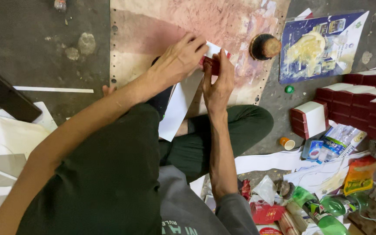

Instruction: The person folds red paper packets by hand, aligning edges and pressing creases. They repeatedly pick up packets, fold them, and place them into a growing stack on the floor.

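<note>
Dark concrete floor (31,48), stained pink board (162,26) laid on it, seated person. Both arms reach forward over the board; left hand (180,58) and right hand (217,85) each pinch shut on one small red-and-white box (212,58). Stack of finished boxes (362,104) at right, count unclear. One phone (7,98) at left.

Small red-and-white card box (214,58) btwn both hands, over stained pink board (162,26). Round brown glue pot (265,46) just right. Stacked red-white boxes (362,102) far right; black phone (7,96) far left.
</note>
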The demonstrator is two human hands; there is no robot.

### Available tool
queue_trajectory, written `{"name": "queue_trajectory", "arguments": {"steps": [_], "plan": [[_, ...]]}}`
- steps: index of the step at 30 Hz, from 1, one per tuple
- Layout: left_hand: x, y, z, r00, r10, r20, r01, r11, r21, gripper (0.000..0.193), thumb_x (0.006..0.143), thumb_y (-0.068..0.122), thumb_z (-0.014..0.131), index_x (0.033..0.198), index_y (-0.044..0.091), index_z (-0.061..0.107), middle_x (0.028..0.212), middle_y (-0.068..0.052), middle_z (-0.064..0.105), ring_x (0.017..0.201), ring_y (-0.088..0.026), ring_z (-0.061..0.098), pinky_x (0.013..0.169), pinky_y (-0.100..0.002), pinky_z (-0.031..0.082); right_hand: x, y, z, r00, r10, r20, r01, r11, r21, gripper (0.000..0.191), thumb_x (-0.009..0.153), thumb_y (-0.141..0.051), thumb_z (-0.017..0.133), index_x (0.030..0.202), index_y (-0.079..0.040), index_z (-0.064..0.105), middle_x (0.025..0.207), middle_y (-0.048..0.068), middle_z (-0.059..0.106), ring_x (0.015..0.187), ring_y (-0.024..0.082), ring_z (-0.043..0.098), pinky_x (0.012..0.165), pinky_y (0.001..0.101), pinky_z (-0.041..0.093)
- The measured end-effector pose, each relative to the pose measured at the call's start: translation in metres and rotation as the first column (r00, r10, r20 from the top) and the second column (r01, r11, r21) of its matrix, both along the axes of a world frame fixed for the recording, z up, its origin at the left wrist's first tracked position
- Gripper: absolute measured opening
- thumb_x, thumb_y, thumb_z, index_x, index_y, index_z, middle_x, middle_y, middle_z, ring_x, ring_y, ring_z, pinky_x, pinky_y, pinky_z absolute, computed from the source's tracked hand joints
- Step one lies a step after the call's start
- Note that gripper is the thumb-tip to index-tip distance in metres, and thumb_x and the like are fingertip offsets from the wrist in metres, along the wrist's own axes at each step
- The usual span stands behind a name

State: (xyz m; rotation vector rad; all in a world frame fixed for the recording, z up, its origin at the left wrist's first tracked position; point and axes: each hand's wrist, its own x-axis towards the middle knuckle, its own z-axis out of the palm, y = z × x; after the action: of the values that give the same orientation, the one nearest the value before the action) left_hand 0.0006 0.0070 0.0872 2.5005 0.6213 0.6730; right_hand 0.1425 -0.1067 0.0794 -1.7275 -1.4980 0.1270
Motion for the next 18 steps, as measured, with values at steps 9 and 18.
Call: {"name": "queue_trajectory", "arguments": {"steps": [9,18], "plan": [[0.001,-0.004,0.001,1.0,0.02,-0.01,-0.018,0.985,0.173,0.042,0.087,0.013,0.074,0.129,0.009,0.072,0.141,0.002,0.064,0.12,-0.024,0.058,0.084,-0.03,0.06,0.003,-0.007,0.004,0.968,-0.187,0.166,0.179,0.982,0.06,0.101,0.087,-0.01,0.09,0.161,-0.004,0.021,0.136,0.016,0.065,0.125,0.038,0.054,0.114,0.0454,0.039],[0.009,-0.001,0.006,1.0,0.006,0.03,-0.009,0.994,0.109,0.036,0.088,0.014,0.076,0.123,0.007,0.074,0.136,-0.003,0.068,0.122,-0.026,0.059,0.099,-0.033,0.059,0.025,-0.011,-0.023,0.933,-0.178,-0.314,0.168,0.984,-0.058,0.095,0.092,-0.013,0.088,0.163,-0.001,0.025,0.137,0.015,0.066,0.125,0.024,0.064,0.111,0.0379,0.05]]}}
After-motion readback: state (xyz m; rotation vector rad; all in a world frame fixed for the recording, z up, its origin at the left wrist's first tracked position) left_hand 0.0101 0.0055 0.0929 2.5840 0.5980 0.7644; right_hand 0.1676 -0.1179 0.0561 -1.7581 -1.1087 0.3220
